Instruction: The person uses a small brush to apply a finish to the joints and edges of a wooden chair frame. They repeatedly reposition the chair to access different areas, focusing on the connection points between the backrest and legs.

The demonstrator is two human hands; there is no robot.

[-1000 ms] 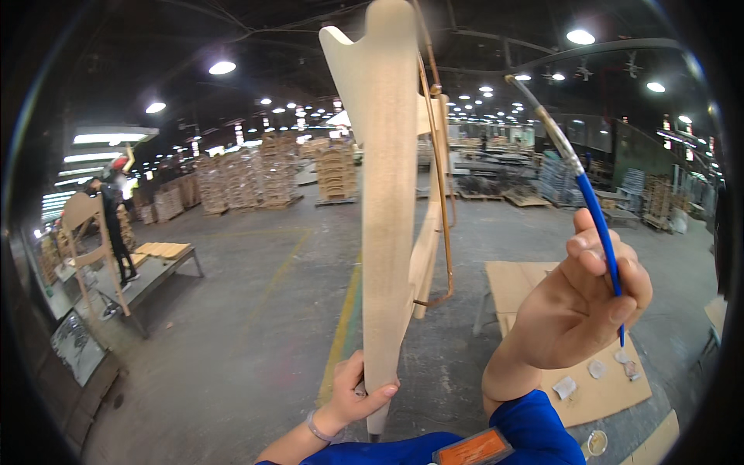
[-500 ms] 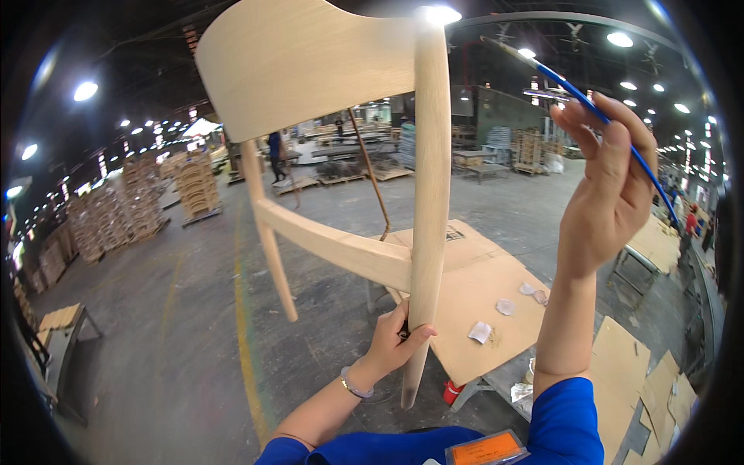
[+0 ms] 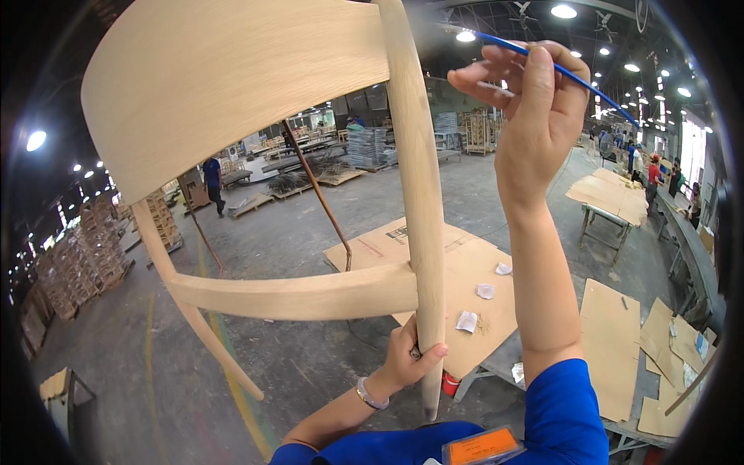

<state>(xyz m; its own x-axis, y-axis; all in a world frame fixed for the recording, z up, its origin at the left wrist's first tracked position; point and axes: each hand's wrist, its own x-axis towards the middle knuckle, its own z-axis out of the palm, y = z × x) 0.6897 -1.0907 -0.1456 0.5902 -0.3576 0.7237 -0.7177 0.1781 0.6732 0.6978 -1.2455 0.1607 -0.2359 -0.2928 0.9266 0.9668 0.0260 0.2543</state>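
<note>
Head view: I'm lifting the pale unfinished wooden chair frame [image 3: 310,155] up close, my left hand [image 3: 407,360] clenching its right leg low down, while my right hand [image 3: 535,101] is pinching a thin blue-handled brush [image 3: 573,77] near its top.

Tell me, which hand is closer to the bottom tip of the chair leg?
Left. The left hand grips the wooden chair leg just above its bottom tip. The right hand is raised near the leg's top, holding a thin blue brush.
</note>
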